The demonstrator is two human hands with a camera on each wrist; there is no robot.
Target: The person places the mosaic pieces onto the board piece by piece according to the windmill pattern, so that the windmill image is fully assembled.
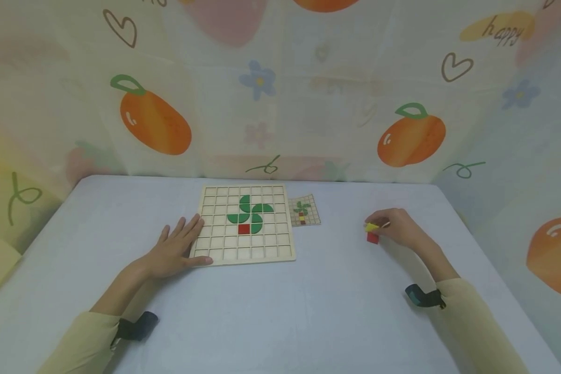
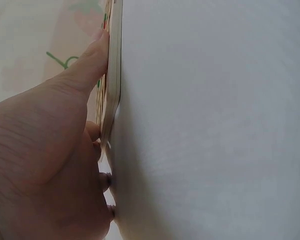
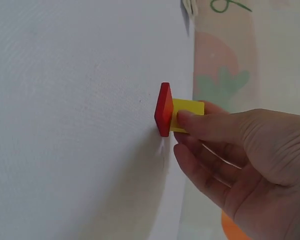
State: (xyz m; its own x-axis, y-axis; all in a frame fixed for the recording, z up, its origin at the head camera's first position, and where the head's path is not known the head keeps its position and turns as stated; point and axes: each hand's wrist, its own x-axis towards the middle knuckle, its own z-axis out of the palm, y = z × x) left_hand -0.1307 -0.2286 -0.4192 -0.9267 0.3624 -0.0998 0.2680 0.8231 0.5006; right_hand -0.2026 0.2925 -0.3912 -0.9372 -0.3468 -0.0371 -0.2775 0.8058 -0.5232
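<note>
My right hand [image 1: 399,228] pinches a yellow square tile [image 3: 194,108] between thumb and fingers, over the right part of the table. Right by the yellow tile is a red tile [image 1: 372,238]; whether they touch, I cannot tell. On the left, my left hand [image 1: 170,253] rests with spread, straight fingers against the left edge of a wooden grid board [image 1: 273,252], its thumb over the near left corner. Several green petal-shaped pieces [image 1: 263,208] form a pinwheel on the board, with a red square tile [image 1: 244,229] just below them.
A small card [image 1: 312,212] printed with a pinwheel pattern lies against the board's right side. White cloth [image 1: 271,317] covers the table. Behind it stands a fabric backdrop [image 1: 304,124] with fruit prints.
</note>
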